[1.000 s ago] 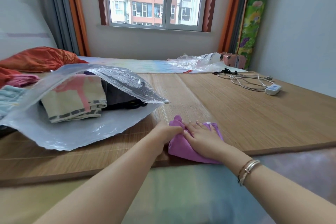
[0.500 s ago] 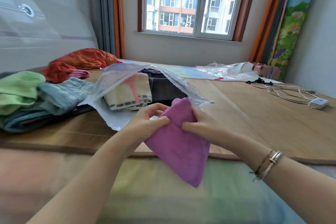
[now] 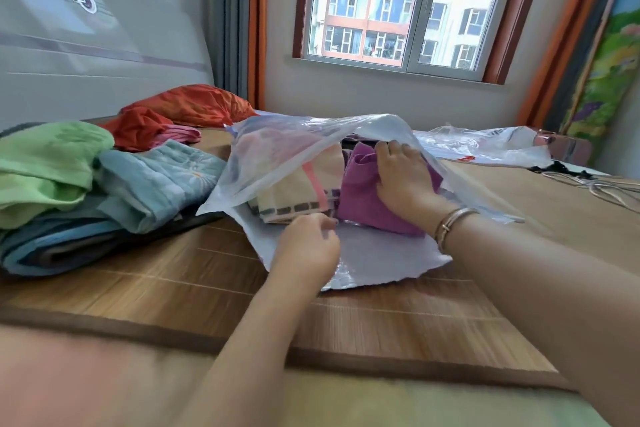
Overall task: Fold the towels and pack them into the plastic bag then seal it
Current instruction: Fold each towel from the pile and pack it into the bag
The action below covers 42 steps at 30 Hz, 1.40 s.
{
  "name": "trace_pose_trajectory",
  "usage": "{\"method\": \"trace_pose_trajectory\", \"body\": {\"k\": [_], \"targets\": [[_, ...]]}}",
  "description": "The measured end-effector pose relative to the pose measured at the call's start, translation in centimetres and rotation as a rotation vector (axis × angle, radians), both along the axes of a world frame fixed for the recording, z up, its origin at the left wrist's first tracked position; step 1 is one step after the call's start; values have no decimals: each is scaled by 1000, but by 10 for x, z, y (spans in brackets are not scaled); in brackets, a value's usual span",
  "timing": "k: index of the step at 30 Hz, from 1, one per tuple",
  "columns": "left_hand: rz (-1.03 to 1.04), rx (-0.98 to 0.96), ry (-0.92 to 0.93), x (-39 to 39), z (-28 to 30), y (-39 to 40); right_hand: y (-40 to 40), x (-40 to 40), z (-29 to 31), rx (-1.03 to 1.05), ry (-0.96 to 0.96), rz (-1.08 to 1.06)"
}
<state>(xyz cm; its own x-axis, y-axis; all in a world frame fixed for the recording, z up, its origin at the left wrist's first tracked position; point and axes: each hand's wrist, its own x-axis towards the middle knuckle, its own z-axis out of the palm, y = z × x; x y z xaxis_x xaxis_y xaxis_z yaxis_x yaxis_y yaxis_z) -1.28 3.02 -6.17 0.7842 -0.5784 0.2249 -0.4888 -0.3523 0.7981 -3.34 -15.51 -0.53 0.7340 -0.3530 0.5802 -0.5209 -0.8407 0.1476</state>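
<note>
A clear plastic bag lies on the bamboo mat with its mouth towards me and its top flap raised. Inside it are a folded cream towel with pink and grey marks and, to its right, a folded purple towel. A dark towel shows behind them. My right hand is inside the bag and presses flat on the purple towel, its fingertips under the flap. My left hand hovers over the bag's lower sheet at the mouth, fingers loosely curled, holding nothing that I can see.
A pile of loose towels sits to the left: green, light blue and darker ones beneath. Orange cloth lies behind them. Another plastic bag, a pink box and cables lie at the far right on the mat.
The purple towel was lifted off the mat with both hands and moved left into the bag. My left hand has let go of it; my right hand now presses it down inside.
</note>
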Motion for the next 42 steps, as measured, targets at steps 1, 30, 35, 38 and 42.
{"method": "trace_pose_trajectory", "body": {"k": [1,30,35,38,42], "targets": [[15,77,-46,2,-5,-4,-10,8,-2,-21,26,-23],[-14,754,-406,-13,-35,-17,-32,76,-59,312,487,-136],[-66,633,-463,-19,-25,0,3,1,-44,230,523,-118],[-43,422,-481,-33,-14,25,43,-41,-38,228,378,37],[24,179,-398,-57,1,74,99,-78,-30,104,158,258]]}}
